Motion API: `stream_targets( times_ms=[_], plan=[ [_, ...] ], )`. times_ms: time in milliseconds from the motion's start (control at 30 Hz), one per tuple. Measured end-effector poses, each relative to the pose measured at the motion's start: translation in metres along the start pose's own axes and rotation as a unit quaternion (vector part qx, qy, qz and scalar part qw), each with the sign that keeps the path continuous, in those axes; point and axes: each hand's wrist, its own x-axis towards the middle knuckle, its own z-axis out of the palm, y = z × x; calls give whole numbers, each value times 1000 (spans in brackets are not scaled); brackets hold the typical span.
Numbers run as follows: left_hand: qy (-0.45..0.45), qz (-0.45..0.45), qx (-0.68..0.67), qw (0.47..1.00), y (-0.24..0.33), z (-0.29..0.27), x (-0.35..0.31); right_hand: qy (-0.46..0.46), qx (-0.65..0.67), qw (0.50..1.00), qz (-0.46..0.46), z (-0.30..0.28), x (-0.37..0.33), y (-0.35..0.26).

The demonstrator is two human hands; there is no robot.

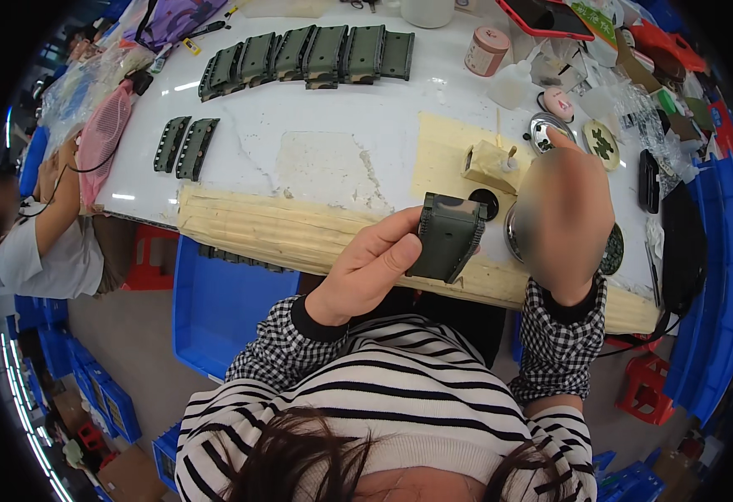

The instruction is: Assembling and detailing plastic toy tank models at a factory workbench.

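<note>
My left hand (365,276) grips a dark green camouflage-painted plastic part (446,238) by its left edge, thumb on top, above the table's padded front edge. At the right my right hand (569,217) reaches out over the table, largely blurred. One of its fingers points at a round metal tin (542,125) with small dark pieces in it; whether it touches them I cannot make out. Beside that tin lies a pale round lid (601,144) with green bits on it. A tape-wrapped block (492,167) and a small black disc (484,203) sit between my hands.
A row of similar green parts (324,52) stands at the back, and two narrower ones (197,149) lie at the left. A pink jar (487,50) and a white bottle (510,85) stand at the back right. A blue bin (224,305) is below the table edge; another person (56,226) sits at the left.
</note>
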Motion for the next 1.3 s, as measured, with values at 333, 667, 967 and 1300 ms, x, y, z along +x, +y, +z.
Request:
stream_targets(
  times_ms=[333, 667, 967, 1300],
  plan=[
    [371, 45, 334, 865, 69, -56, -19, -1, 91, 994, 54, -26, -25, -2],
    [431, 68, 765, 474, 104, -151, -28, -43, 78, 996, 32, -31, -32, -1],
    [221, 212, 817, 488, 107, -102, 100, -47, 79, 995, 39, -34, -36, -7],
    [138, 98, 885, 433, 104, -121, 192, 31, 73, 990, 120, -70, -56, 16]
  ],
)
